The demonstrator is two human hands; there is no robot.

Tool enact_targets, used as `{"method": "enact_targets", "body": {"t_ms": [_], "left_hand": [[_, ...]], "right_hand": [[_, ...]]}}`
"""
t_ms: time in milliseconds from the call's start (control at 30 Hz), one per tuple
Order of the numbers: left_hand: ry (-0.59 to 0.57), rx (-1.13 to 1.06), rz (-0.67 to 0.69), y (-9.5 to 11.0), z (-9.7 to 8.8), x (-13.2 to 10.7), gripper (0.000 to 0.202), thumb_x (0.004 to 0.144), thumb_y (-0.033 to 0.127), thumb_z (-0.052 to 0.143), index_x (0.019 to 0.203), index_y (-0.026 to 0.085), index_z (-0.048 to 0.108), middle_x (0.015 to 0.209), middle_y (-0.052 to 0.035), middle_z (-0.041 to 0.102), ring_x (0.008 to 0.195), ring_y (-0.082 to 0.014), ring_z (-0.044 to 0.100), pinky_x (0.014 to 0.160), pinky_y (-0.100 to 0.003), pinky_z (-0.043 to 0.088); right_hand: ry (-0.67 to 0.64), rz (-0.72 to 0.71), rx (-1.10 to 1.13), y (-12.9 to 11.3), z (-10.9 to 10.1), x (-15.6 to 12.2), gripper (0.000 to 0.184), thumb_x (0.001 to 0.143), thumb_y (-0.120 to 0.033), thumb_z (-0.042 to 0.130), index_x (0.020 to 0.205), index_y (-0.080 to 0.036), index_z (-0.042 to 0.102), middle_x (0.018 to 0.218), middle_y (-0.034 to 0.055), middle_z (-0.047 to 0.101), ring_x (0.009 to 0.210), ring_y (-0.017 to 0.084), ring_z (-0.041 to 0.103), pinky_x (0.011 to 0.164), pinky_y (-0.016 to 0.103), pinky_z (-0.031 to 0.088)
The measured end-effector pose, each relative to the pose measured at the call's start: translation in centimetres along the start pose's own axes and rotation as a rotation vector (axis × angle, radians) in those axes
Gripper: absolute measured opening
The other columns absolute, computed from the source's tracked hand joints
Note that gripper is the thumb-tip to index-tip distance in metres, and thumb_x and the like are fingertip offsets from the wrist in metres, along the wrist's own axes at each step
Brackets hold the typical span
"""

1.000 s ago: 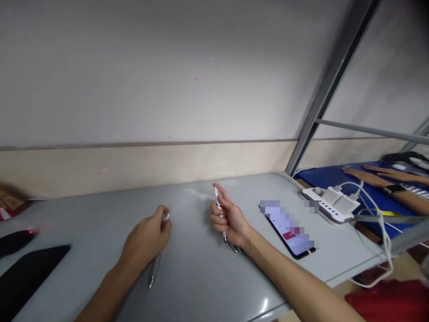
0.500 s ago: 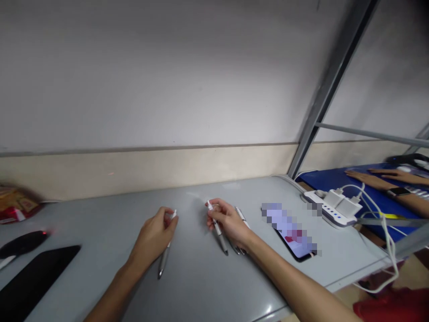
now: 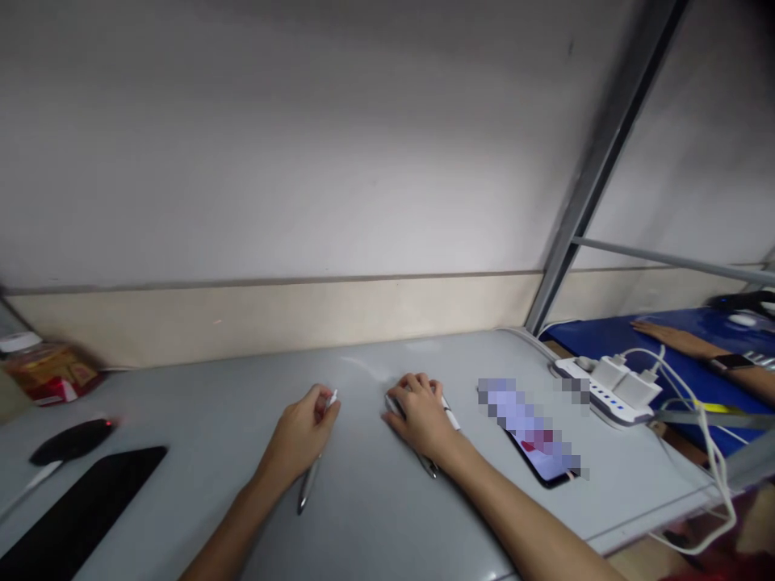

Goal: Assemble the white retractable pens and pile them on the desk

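My left hand [image 3: 301,436] is closed round a silver pen [image 3: 310,482] whose white end sticks out past my fingers and whose tip points back toward me over the grey table [image 3: 182,403]. My right hand [image 3: 420,415] lies palm down on the table with its fingers curled over several silver pens [image 3: 427,463]; one white pen end shows at its right side. The two hands are a short gap apart near the table's middle.
A phone [image 3: 536,436] lies right of my right hand, a white power strip [image 3: 605,387] with chargers and cables beyond it. Another person's arms [image 3: 684,345] rest on a blue surface at far right. At left: a black flat object [image 3: 78,516], a dark mouse [image 3: 69,442], a red packet [image 3: 48,373].
My right hand has come down from holding a pen upright to lying flat over the pens on the table. My left hand kept its pen. The view shifted slightly.
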State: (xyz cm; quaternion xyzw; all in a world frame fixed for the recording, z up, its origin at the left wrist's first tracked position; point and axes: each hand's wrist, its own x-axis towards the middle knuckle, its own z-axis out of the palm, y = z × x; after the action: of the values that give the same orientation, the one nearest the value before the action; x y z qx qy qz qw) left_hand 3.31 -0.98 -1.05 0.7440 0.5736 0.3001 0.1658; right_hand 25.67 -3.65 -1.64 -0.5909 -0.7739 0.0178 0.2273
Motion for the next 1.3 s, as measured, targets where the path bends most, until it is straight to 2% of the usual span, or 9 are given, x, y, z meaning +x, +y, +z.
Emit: {"method": "enact_targets", "body": {"t_ms": [367,500,600,667,733,800,900,1133,1300], "left_hand": [[-0.007,-0.11,0.038,0.6,0.1,-0.2,0.032,0.087,0.047,0.043,0.097,0.019,0.056,0.056,0.0052,0.05,0.052,-0.0135,0.049,0.051,-0.024,0.036],[-0.059,-0.155,0.066,0.9,0.0,-0.3,0.035,0.087,0.038,0.044,0.111,0.018,0.059,0.086,-0.0035,0.067,0.076,-0.018,0.062,0.07,-0.029,0.048],[-0.132,-0.24,0.124,1.6,0.0,-0.6,0.04,0.088,0.034,0.043,0.122,0.02,0.057,0.117,-0.008,0.065,0.102,-0.0214,0.061,0.089,-0.035,0.048],[-0.177,-0.293,0.187,2.3,0.1,-1.0,0.04,0.089,0.034,0.044,0.125,0.021,0.056,0.125,-0.0078,0.061,0.111,-0.0216,0.058,0.097,-0.035,0.045],[-0.215,-0.341,0.215,3.0,0.3,-1.5,0.039,0.089,0.035,0.047,0.125,0.022,0.055,0.119,-0.0075,0.064,0.106,-0.0207,0.061,0.093,-0.034,0.047],[-0.263,-0.408,0.21,3.5,0.7,-1.9,0.036,0.09,0.035,0.047,0.124,0.023,0.053,0.105,-0.0059,0.068,0.092,-0.0184,0.064,0.082,-0.03,0.051],[-0.27,-0.456,0.206,3.8,1.0,-2.2,0.026,0.09,0.032,0.048,0.115,0.023,0.051,0.099,-0.0041,0.067,0.09,-0.0166,0.064,0.08,-0.028,0.05],[-0.226,-0.153,0.248,3.2,0.0,-1.7,0.022,0.094,0.036,0.041,0.105,0.023,0.055,0.092,-0.0032,0.065,0.084,-0.0184,0.061,0.076,-0.031,0.046],[-0.128,-0.034,0.338,2.7,-0.4,-1.4,0.026,0.096,0.034,0.035,0.099,0.022,0.058,0.094,-0.0047,0.061,0.086,-0.0193,0.057,0.079,-0.032,0.045]], "right_hand": [[-0.004,-0.011,-0.002,0.5,0.1,0.3,0.024,0.084,-0.031,0.062,0.108,-0.024,0.065,0.108,0.0073,0.059,0.102,0.025,0.049,0.085,0.039,0.037],[0.034,-0.027,0.051,0.1,-0.3,0.1,0.028,0.083,-0.034,0.064,0.11,-0.024,0.065,0.11,0.0086,0.058,0.103,0.026,0.05,0.087,0.041,0.037],[0.089,-0.073,0.179,-0.6,-0.9,0.0,0.033,0.085,-0.035,0.062,0.117,-0.026,0.061,0.113,0.0081,0.058,0.105,0.025,0.05,0.09,0.041,0.037],[0.108,-0.134,0.313,-1.0,-1.4,0.0,0.038,0.087,-0.037,0.061,0.122,-0.026,0.057,0.114,0.0077,0.059,0.107,0.023,0.051,0.092,0.038,0.037],[0.091,-0.188,0.455,-1.3,-1.7,0.0,0.039,0.088,-0.039,0.059,0.123,-0.024,0.057,0.112,0.0072,0.062,0.104,0.02,0.055,0.09,0.033,0.04],[0.023,-0.197,0.571,-1.6,-1.8,0.0,0.035,0.09,-0.04,0.055,0.119,-0.022,0.06,0.103,0.0055,0.067,0.09,0.017,0.06,0.078,0.027,0.043],[-0.072,-0.154,0.641,-1.6,-1.6,0.1,0.028,0.092,-0.038,0.051,0.102,-0.019,0.068,0.082,0.0026,0.069,0.066,0.012,0.059,0.061,0.022,0.04],[-0.042,0.102,0.776,-0.3,-1.4,0.7,0.032,0.087,-0.045,0.054,0.08,-0.016,0.067,0.057,-0.0016,0.053,0.052,0.01,0.042,0.049,0.021,0.029],[-0.203,0.136,0.939,0.5,-1.7,1.0,0.046,0.087,-0.055,0.048,0.07,-0.015,0.062,0.053,-0.003,0.046,0.045,0.008,0.034,0.044,0.021,0.024]]}}
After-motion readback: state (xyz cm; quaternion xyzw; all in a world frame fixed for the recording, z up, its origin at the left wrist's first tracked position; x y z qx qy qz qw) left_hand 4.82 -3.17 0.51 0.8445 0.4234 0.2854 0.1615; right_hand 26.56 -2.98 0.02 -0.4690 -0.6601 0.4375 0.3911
